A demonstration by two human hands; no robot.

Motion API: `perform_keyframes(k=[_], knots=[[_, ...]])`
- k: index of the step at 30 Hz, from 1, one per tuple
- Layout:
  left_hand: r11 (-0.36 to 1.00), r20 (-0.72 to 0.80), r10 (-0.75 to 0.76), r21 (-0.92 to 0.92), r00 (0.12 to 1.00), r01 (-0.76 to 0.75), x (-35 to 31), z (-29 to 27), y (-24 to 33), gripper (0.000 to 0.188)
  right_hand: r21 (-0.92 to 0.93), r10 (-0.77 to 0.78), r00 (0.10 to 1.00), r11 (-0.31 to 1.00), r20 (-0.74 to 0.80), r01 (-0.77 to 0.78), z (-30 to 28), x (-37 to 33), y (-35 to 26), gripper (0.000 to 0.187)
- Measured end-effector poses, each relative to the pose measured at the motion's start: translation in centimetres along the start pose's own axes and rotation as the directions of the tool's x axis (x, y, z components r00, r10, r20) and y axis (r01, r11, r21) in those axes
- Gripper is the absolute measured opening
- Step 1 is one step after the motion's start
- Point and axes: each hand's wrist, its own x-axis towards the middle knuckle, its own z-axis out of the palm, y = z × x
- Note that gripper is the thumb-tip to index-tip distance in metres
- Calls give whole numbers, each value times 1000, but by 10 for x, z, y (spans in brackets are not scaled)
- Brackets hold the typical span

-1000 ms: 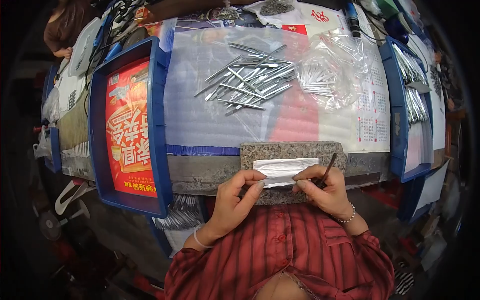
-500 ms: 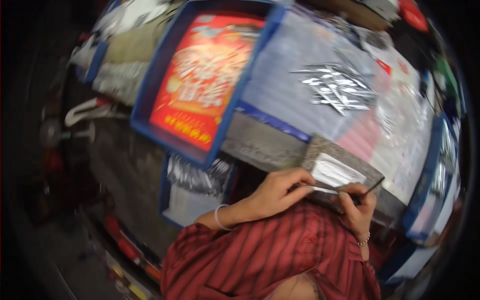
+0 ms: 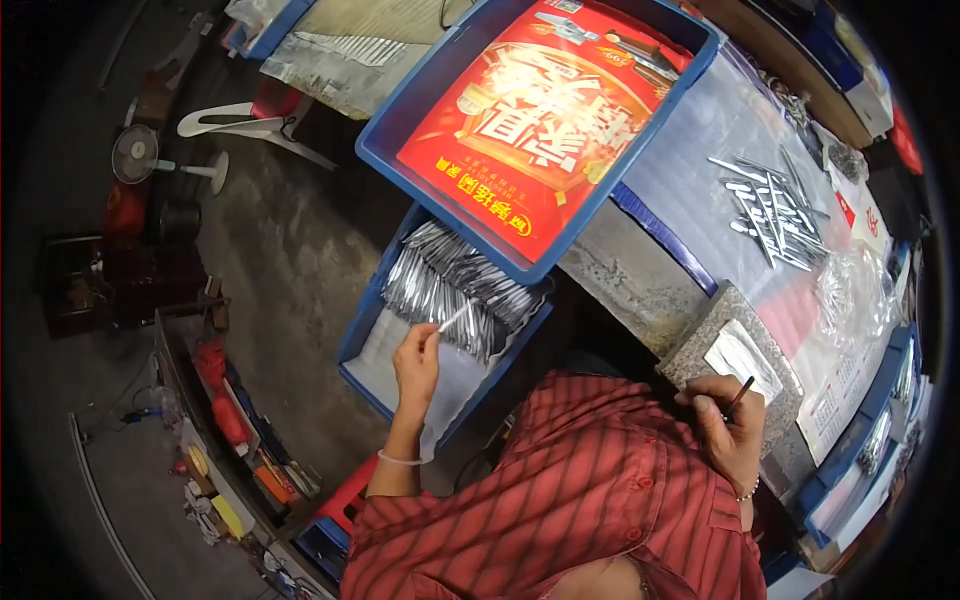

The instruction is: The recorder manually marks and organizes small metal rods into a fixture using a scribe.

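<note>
My left hand (image 3: 417, 370) pinches a slim silver metal piece (image 3: 455, 319) between thumb and fingers. It hovers over the lower blue tray (image 3: 362, 372), where several rows of similar shiny metal pieces (image 3: 440, 285) lie at the far side. In my right hand (image 3: 730, 430) is a thin dark pen-like tool (image 3: 742, 392), its upper end sticking out above the fingers and its lower end hidden. That hand is beside a speckled stone block (image 3: 690, 358) with a folded white pad (image 3: 735, 352) on top. A loose heap of silver metal pieces (image 3: 775, 215) lies on the plastic-covered bench.
An upper blue tray (image 3: 375, 150) lined with a red printed sheet juts over the lower one. Crumpled clear plastic (image 3: 850, 295) and another blue tray (image 3: 815, 490) are at the right. On the floor at the left are a white fan (image 3: 135, 155) and a chair (image 3: 235, 120).
My left hand has moved left from the stone block to above the lower tray, carrying the metal piece. My right hand stays by the block with the dark tool. The view has turned left.
</note>
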Motion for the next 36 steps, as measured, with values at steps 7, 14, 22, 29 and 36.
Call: perform_keyframes(k=[7, 14, 22, 29, 36], knots=[[893, -205, 289, 409, 935, -186, 15, 39, -61, 13, -131, -54, 995, 989, 79, 64, 8, 4, -1, 12], [791, 186, -143, -569, 972, 226, 1, 33, -13, 25, -111, 26, 999, 994, 37, -22, 7, -1, 3, 11], [-204, 424, 757, -570, 498, 796, -13, 57, 107, 49, -120, 4, 997, 993, 80, 5, -2, 9, -1, 10], [-226, 280, 881, -461, 382, 858, 10, 84, 146, 48, -76, -27, 1000, 997, -16, 26, -20, 8, 6, 10], [32, 504, 763, -654, 404, 756, 18, 89, 178, 37, -151, -7, 1000, 988, 17, 10, -39, 10, 8, 8]])
